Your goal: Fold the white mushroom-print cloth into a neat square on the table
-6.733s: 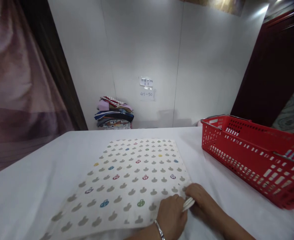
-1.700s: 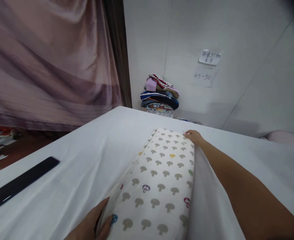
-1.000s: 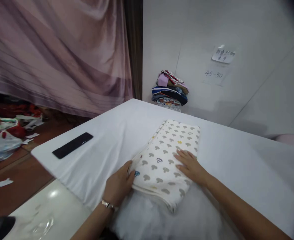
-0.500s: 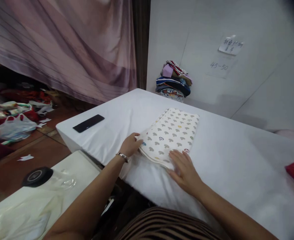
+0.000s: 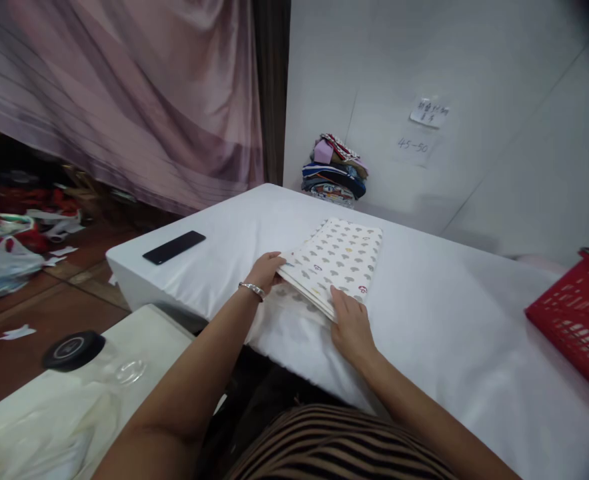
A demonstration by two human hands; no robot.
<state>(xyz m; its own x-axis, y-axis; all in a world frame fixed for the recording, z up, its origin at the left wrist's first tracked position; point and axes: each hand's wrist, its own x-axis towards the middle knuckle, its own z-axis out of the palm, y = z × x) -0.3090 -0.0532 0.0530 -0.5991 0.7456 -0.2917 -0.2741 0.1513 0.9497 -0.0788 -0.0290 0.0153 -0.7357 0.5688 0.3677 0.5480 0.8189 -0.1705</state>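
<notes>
A folded white cloth (image 5: 337, 257) with grey mushroom-like prints and a few coloured ones lies on the white-covered table (image 5: 439, 320). Its near edge is lifted a little, showing several layers. My left hand (image 5: 267, 270), with a silver bracelet at the wrist, pinches the near left corner, thumb on top and fingers underneath. At the near right corner, my right hand (image 5: 351, 327) is closed round the edge, its fingers over the top; its thumb is hidden.
A black phone (image 5: 174, 247) lies on the table's left part. Folded clothes (image 5: 334, 170) are stacked by the wall. To the right stands a red basket (image 5: 577, 320). A lower white surface (image 5: 149, 340) at left holds a black-lidded clear jar (image 5: 74, 350) and plastic bags.
Both hands have gone from resting on the cloth to gripping its near corners, and its near edge has risen slightly. The view has turned right, bringing more of the red basket in.
</notes>
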